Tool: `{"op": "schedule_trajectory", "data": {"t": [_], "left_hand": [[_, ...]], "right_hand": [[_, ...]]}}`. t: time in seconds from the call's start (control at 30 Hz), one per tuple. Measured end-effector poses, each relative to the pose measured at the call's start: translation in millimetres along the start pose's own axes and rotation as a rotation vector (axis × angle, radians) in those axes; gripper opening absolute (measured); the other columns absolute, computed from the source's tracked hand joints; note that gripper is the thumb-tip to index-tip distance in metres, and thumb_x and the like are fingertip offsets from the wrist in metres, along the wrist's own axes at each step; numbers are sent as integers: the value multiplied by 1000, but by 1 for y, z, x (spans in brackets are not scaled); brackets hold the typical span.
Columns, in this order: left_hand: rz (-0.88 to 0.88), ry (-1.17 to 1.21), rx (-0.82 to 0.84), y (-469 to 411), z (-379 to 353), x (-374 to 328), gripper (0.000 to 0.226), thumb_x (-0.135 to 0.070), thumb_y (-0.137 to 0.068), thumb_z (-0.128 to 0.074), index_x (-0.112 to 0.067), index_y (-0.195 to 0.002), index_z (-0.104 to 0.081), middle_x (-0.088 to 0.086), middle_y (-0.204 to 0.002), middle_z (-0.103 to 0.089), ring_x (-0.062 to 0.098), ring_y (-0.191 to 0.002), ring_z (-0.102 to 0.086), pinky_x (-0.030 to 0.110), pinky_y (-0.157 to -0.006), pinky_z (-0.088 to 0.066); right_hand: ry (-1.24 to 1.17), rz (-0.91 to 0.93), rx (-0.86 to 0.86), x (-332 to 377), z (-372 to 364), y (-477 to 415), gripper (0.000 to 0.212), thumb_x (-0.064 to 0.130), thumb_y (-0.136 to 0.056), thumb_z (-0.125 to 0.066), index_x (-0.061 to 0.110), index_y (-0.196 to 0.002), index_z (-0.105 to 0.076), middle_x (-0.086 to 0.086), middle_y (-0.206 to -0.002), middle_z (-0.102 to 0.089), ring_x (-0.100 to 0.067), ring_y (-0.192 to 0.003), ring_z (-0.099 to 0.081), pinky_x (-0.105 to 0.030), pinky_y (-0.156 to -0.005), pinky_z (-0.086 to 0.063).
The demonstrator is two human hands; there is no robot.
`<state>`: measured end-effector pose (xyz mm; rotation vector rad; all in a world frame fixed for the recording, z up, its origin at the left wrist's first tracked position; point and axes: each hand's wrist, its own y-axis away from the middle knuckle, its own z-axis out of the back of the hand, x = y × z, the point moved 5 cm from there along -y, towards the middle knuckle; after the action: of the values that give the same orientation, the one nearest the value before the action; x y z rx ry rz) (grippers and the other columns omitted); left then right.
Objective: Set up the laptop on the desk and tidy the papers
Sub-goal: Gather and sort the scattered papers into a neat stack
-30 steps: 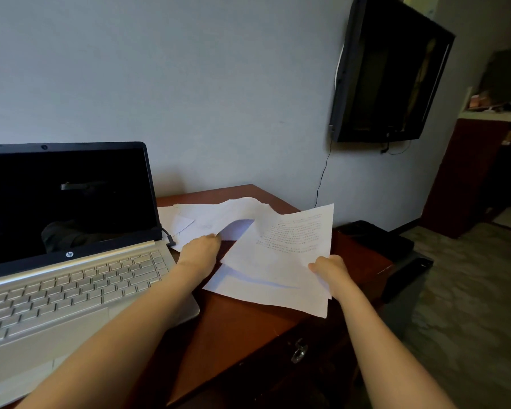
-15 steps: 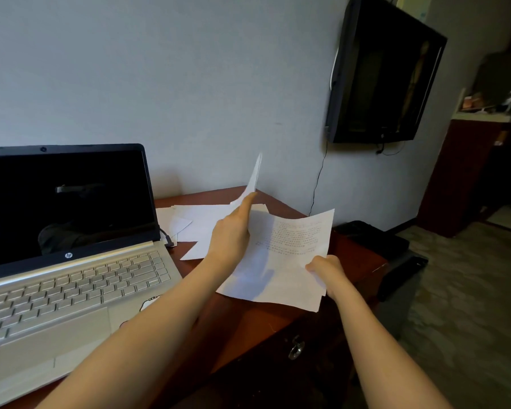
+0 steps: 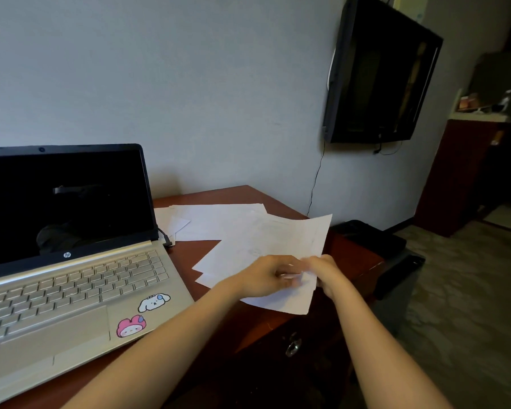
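tidying papers (image 3: 278, 240) | our left hand (image 3: 263, 276) and right hand (image 3: 329, 274) pinch their near edge together, seemingly to square them | loose sheets (image 3: 219, 219) beyond our hands

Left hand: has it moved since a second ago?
Yes. The left hand has gone right, away from the laptop, and now meets the right hand at the near edge of the papers.

The open silver laptop (image 3: 71, 276) sits left on the red-brown wooden desk (image 3: 201, 250), loose white paper sheets (image 3: 219, 222) spread to its right. The left hand (image 3: 266, 276) and right hand (image 3: 329, 276) meet on the nearest sheets, with the black wall-mounted television (image 3: 375, 72) above.
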<state>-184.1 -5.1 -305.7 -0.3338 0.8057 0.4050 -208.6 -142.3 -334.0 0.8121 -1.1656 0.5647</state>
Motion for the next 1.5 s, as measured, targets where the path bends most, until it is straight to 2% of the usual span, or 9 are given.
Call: {"op": "schedule_trajectory", "data": {"t": [0.07, 0.17, 0.33, 0.47, 0.53, 0.9, 1.1, 1.23, 1.5], "left_hand": [[115, 128, 54, 2, 2, 3, 34, -19, -92, -58, -15, -126, -54, -1, -130, -55, 9, -118, -50, 10, -95, -39], [239, 75, -181, 3, 30, 20, 41, -33, -93, -55, -21, -131, -47, 0, -140, -44, 17, -129, -41, 24, -104, -31], [441, 186, -461, 20, 65, 49, 64, -26, -93, -56, -7, -144, -24, 11, -145, -35, 27, -125, -45, 27, -89, -41], [516, 353, -435, 22, 63, 51, 49, -24, -93, -57, -1, -132, -39, 7, -130, -52, 25, -112, -53, 27, -91, -41], [497, 457, -420, 20, 58, 42, 37, -19, -94, -55, -2, -127, -47, 10, -125, -55, 25, -104, -54, 31, -90, -43], [246, 556, -580, 16, 106, 13, 51, 2, -79, -69, -11, -124, -49, 12, -119, -62, 30, -97, -63, 40, -82, -53], [134, 487, -629, 18, 131, -11, 30, -13, -87, -64, -15, -116, -57, 2, -105, -67, 16, -86, -66, 28, -72, -54], [144, 481, -700, 27, 134, -2, 36, -20, -88, -64, -9, -122, -57, 8, -117, -64, 25, -102, -64, 38, -88, -52], [75, 493, -777, 25, 139, -12, 32, -20, -91, -59, -13, -121, -52, 4, -113, -61, 17, -91, -62, 26, -77, -52]], "right_hand": [[42, 7, -53, -4, 3, -1, 25, -4, -86, -54, -9, -111, -59, -16, -92, -64, -30, -80, -61, -28, -60, -47], [3, -31, -109, -7, 12, -1, 32, -7, -87, -54, -11, -119, -55, -22, -118, -60, -36, -108, -58, -36, -83, -46], [33, -110, -186, -11, 37, 6, 39, 3, -90, -57, -7, -127, -49, -19, -127, -55, -35, -117, -52, -40, -92, -43], [16, -108, -168, -10, 49, 11, 43, 4, -90, -57, -8, -130, -47, -21, -128, -54, -36, -118, -51, -43, -101, -42], [-32, -33, -155, -6, 52, 14, 39, 2, -91, -56, -7, -128, -48, -20, -127, -55, -35, -116, -53, -41, -101, -42], [-265, 280, -83, 46, 56, 38, 34, -3, -88, -59, 0, -122, -57, -16, -122, -60, -29, -103, -59, -35, -85, -46], [-332, 431, -106, 82, 41, 45, 34, 0, -88, -60, 2, -122, -56, -9, -114, -61, -24, -100, -58, -30, -79, -46], [-345, 483, -115, 84, 33, 44, 27, 3, -88, -61, 6, -114, -56, -5, -106, -61, -18, -91, -58, -18, -64, -47], [-342, 573, -135, 96, 16, 45, 16, 2, -95, -47, 6, -108, -56, -8, -104, -60, -22, -95, -58, -28, -77, -50]]}}
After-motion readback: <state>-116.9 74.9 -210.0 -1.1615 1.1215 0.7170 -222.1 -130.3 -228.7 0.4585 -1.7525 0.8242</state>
